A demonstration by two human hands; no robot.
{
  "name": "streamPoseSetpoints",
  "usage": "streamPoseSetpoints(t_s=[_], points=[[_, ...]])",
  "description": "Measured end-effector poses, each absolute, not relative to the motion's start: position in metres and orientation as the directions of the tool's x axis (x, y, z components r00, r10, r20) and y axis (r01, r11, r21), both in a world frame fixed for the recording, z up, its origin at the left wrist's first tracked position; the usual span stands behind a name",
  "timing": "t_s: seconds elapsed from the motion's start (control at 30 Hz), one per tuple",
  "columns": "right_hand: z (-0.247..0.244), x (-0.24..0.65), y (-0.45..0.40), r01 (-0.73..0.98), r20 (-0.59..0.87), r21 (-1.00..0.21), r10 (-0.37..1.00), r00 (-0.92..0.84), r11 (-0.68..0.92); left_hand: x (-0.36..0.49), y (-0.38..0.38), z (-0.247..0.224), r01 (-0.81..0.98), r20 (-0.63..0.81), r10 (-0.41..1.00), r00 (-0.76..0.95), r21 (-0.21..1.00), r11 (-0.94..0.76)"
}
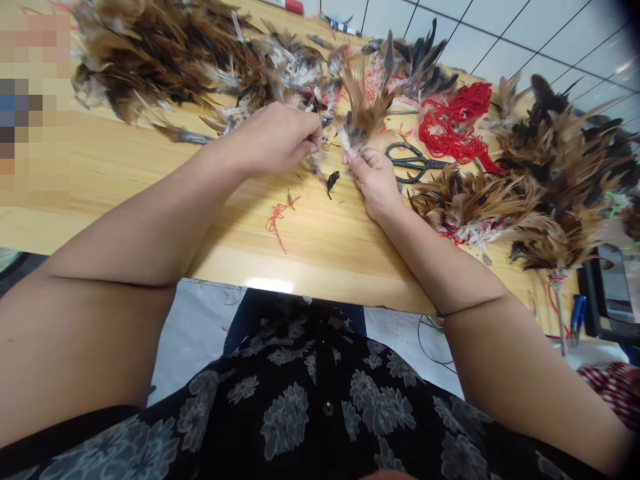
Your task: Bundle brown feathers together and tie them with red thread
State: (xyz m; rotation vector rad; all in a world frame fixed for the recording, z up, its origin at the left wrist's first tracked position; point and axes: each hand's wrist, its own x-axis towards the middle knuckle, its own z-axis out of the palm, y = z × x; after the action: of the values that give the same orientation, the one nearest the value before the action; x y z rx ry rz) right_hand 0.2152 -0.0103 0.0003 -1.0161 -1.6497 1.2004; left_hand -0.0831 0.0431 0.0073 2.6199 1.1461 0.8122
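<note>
My right hand (374, 175) is closed on a small bunch of brown feathers (369, 107), its pale quill ends at my thumb and the tips pointing away from me. To the left of it, my left hand (283, 137) hovers above the wooden table (225, 220) with its fingers curled in; whatever they pinch, if anything, is hidden. A small black feather (333, 181) lies between my hands. Nearer to me is a tangle of thin red thread (277, 220). Black-handled scissors (413, 162) rest just right of my right hand.
A large heap of brown feathers (150, 53) covers the back left. Red cord (457, 127) lies behind the scissors. Tied feather bundles (480, 200) crowd the right side, near a blue pen (579, 313). Markers (343, 27) lie at the back edge, by a tiled surface.
</note>
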Motion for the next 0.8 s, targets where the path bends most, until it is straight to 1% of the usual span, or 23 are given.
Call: streamPoseSetpoints(t_s=[0.1, 0.27, 0.47, 0.63, 0.8], points=[[0.000, 0.215, -0.013, 0.138, 0.137, -0.974, 0.950, -0.280, 0.181, -0.071, 0.026, 0.023, 0.641, 0.393, 0.739, 0.547, 0.371, -0.672], [0.001, 0.213, -0.015, 0.199, 0.125, -0.964, 0.958, -0.257, 0.179, -0.051, 0.000, 0.050, 0.614, 0.402, 0.731, 0.551, 0.398, -0.681], [0.005, 0.213, -0.016, 0.225, 0.103, -0.958, 0.947, -0.304, 0.176, -0.050, 0.000, 0.054, 0.609, 0.404, 0.722, 0.561, 0.390, -0.691], [0.009, 0.214, -0.017, 0.212, 0.118, -0.958, 0.937, -0.329, 0.195, -0.051, 0.001, 0.051, 0.621, 0.427, 0.687, 0.588, 0.306, -0.722], [0.012, 0.214, -0.018, 0.199, 0.109, -0.961, 0.928, -0.357, 0.189, -0.049, -0.001, 0.051, 0.633, 0.495, 0.612, 0.617, 0.149, -0.759]])
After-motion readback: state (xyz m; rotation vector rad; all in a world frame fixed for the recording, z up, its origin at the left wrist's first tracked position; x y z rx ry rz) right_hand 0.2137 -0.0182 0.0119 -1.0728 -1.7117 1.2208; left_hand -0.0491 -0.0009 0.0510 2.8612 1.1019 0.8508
